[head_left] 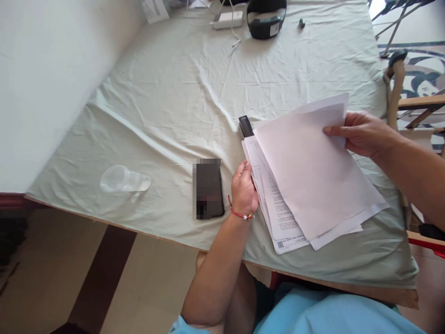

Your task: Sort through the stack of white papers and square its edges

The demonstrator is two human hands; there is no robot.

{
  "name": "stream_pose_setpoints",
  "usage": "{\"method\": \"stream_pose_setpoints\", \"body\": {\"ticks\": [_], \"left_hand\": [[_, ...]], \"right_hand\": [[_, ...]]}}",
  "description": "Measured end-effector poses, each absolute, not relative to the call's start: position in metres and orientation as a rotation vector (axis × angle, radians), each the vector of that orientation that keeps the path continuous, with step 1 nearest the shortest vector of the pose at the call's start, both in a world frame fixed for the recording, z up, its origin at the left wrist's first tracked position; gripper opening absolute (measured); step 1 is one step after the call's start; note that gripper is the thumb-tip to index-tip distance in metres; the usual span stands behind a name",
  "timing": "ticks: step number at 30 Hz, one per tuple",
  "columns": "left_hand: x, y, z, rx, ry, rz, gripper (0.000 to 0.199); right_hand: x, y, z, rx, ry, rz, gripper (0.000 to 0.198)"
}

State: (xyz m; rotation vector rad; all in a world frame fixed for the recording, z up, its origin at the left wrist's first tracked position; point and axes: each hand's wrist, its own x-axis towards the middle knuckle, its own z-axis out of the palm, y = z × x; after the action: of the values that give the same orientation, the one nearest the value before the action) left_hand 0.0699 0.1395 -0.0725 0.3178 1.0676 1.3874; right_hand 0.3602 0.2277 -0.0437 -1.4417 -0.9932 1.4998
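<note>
We're pinching the loose, blank-faced white paper sheets [306, 171] at their far right side; right hand [363, 134] is clamping them between thumb and fingers. They're lying over the stack of white printed pages [283, 220], near right on the pale green tablecloth [167, 93]. Our left hand [244, 188], wearing a thin red beaded bracelet [241, 215], is touching the stack's left edge, fingers together; can't tell if it's gripping. A black oblong object [245, 124] is showing at the stack's far left corner. Left of that hand, a dark rectangular phone-like object [212, 185], partly pixelated, is lying flat; further left, a clear plastic cup [123, 178] is sitting. Far side: a white rectangular adapter [227, 20] is sitting left of a black ring-shaped device [264, 28].
</note>
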Motion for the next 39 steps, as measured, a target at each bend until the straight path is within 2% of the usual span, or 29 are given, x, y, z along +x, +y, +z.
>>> {"method": "stream_pose_setpoints", "body": {"ticks": [8,19,28,39], "left_hand": [[0.071,0.138,-0.081,0.351,1.082,1.425,0.013],[0.073,0.135,-0.089,0.664,1.1,1.403,0.032],[0.072,0.137,-0.091,0.597,1.139,1.426,0.014],[0.073,0.133,-0.087,0.649,1.098,1.402,0.011]], "right_hand": [[0.357,0.226,-0.042,-1.437,-1.017,1.516,0.051],[0.356,0.224,-0.04,-1.395,-1.043,1.526,0.049],[0.356,0.223,-0.041,-1.349,-1.087,1.497,0.045],[0.364,0.224,-0.04,-1.357,-1.099,1.497,0.041]]}}
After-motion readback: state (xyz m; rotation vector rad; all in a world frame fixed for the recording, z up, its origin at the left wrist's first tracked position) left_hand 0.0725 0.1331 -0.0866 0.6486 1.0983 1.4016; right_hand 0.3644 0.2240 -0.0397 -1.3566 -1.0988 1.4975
